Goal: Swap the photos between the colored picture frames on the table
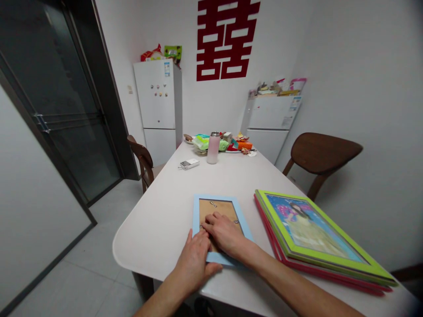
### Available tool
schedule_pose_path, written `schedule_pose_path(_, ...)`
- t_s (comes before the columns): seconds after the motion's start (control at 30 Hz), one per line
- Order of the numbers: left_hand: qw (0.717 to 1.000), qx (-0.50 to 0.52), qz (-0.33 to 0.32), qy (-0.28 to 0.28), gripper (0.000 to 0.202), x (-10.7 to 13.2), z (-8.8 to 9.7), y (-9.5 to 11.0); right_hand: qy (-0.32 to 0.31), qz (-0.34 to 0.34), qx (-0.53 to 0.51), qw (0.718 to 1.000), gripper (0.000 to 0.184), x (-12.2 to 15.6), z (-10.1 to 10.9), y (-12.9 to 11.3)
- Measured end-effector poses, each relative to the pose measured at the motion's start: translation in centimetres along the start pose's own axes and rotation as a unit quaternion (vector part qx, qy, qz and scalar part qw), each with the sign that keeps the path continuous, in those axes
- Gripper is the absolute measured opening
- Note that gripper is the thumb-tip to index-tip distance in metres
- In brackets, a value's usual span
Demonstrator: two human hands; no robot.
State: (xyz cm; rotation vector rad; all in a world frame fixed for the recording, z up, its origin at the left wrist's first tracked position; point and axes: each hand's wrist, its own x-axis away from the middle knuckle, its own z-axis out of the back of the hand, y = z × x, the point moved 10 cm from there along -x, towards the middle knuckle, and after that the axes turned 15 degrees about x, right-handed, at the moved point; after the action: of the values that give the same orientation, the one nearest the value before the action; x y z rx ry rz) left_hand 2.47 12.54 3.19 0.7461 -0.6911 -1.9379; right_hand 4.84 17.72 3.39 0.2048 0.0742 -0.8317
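Observation:
A light blue picture frame [197, 210] lies face down on the white table [231, 176], its brown backing board [218, 207] facing up with small metal clips. My left hand [194, 264] rests at the frame's near left corner, fingers on the frame's edge and thumb stretched along its near side. My right hand [224, 233] lies flat on the backing board, fingers spread and pointing left toward a clip. Neither hand grips anything.
A stack of larger frames [317, 237], green on top of red, lies to the right. At the far end stand a pink bottle [213, 148], a small white device [189, 164] and a tray of snacks [224, 143]. Wooden chairs [320, 154] flank the table; two fridges stand behind.

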Motion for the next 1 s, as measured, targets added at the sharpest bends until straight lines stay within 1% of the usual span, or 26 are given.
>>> schedule_pose_path(0.07, 1.000, 0.002, -0.001, 0.000, 0.039, 0.0, 0.1, 0.1, -0.004, 0.012, 0.006, 1.000, 0.021, 0.2, 0.2, -0.4)
schedule_pose_path(0.13, 1.000, -0.001, 0.001, -0.003, 0.040, 0.0, 0.1, 0.1, -0.011, -0.005, -0.021, 1.000, 0.020, 0.2, 0.2, 0.1)
schedule_pose_path(0.2, 1.000, -0.006, 0.005, -0.006, 0.041, 0.1, 0.1, 0.0, -0.013, -0.050, -0.061, 0.997, 0.019, -0.2, 0.0, 1.5)
schedule_pose_path(0.27, 1.000, -0.008, 0.007, -0.007, 0.041, 0.1, 0.0, -0.1, -0.008, -0.114, -0.082, 0.990, 0.021, -0.8, -0.4, 3.7)
schedule_pose_path(0.37, 1.000, -0.008, 0.009, -0.005, 0.038, 0.2, 0.0, -0.1, -0.004, -0.204, -0.080, 0.976, 0.023, -1.7, -1.4, 7.1)
schedule_pose_path(0.47, 1.000, -0.005, 0.010, -0.002, 0.038, 0.3, 0.0, -0.1, -0.013, -0.278, -0.082, 0.957, 0.023, -2.5, -2.8, 9.6)
schedule_pose_path(0.63, 1.000, -0.005, 0.005, 0.009, 0.039, 0.3, 0.2, 0.0, -0.035, -0.361, -0.091, 0.927, 0.028, -2.8, -4.5, 11.9)
schedule_pose_path(0.73, 1.000, -0.009, 0.013, 0.011, 0.049, 0.1, 0.1, -0.1, -0.039, -0.396, -0.098, 0.912, 0.024, -2.9, -4.8, 12.6)
schedule_pose_path(0.8, 1.000, -0.012, 0.022, 0.011, 0.057, 0.1, -0.2, -0.2, -0.030, -0.413, -0.108, 0.904, 0.021, -2.9, -4.7, 12.9)
schedule_pose_path(0.87, 0.999, -0.014, 0.027, 0.014, 0.058, 0.1, -0.4, -0.3, -0.013, -0.417, -0.126, 0.900, 0.020, -2.9, -4.0, 12.8)
schedule_pose_path(0.93, 1.000, -0.010, 0.023, 0.019, 0.052, 0.2, -0.4, -0.4, 0.014, -0.403, -0.154, 0.902, 0.022, -2.6, -2.9, 12.5)
schedule_pose_path(1.0, 0.999, 0.002, 0.012, 0.030, 0.042, 0.3, 0.1, -0.3, 0.051, -0.375, -0.189, 0.906, 0.027, -1.8, -1.2, 12.2)
